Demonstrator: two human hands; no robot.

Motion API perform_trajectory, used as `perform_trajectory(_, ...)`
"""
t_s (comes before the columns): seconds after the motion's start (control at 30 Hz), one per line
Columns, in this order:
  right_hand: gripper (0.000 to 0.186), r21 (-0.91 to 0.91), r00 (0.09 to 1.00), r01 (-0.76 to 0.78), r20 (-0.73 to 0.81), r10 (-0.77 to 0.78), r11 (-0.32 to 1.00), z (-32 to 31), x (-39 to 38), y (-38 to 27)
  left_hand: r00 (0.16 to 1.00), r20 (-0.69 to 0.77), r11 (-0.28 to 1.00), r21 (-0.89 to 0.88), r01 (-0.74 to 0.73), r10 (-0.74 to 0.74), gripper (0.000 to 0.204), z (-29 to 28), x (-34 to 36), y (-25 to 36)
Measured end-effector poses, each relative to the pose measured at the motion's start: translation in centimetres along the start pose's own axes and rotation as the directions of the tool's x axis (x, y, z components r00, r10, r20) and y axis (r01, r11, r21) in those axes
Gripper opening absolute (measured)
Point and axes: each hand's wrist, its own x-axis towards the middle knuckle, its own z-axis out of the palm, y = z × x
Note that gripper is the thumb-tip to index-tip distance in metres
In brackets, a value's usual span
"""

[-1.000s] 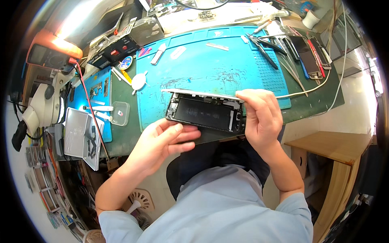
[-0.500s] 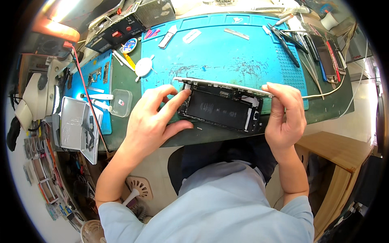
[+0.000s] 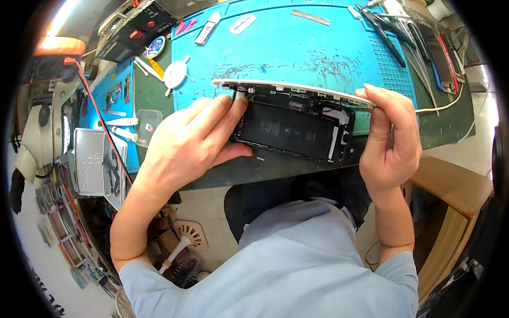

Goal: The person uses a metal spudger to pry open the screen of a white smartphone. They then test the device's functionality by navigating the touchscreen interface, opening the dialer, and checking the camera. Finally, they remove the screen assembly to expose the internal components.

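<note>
An opened smartphone (image 3: 291, 130) lies near the front edge of the workbench, its black battery and inner parts exposed. Its white-edged screen panel (image 3: 297, 89) stands tilted up along the far long side. With thumb and fingertips, my right hand (image 3: 391, 140) pinches the panel's right end. My left hand (image 3: 183, 140) grips the phone's left end: its fingertips reach in beside the raised panel, while the thumb lies by the near corner. Those left fingertips are partly hidden, so what they touch inside cannot be made out.
A blue work mat (image 3: 328, 53) spreads behind the phone. Black-handled pliers (image 3: 387, 40) and tweezers (image 3: 421, 74) lie at right. At left are a round white dispenser (image 3: 175, 74), a clear box (image 3: 148, 127), a grey case (image 3: 90, 159) and a red cable (image 3: 101, 114).
The view has shifted. My left fingers have drawn closer together and moved further in at the phone's left end. My right hand still pinches the raised panel.
</note>
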Motion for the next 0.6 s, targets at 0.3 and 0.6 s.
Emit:
perform_trajectory(0.3,0.015,0.016,0.997,-0.074,-0.013,0.074,0.997,0.00,0.13,-0.37,1.000,0.019,0.999,0.024,-0.024,0.023,0.074,-0.29,0.24,-0.05)
perform_trajectory(0.6,0.021,-0.009,0.996,-0.025,0.088,0.026,1.000,-0.62,-0.12,0.08,0.999,0.029,1.000,0.010,-0.015,0.015,0.074,-0.37,0.25,0.02)
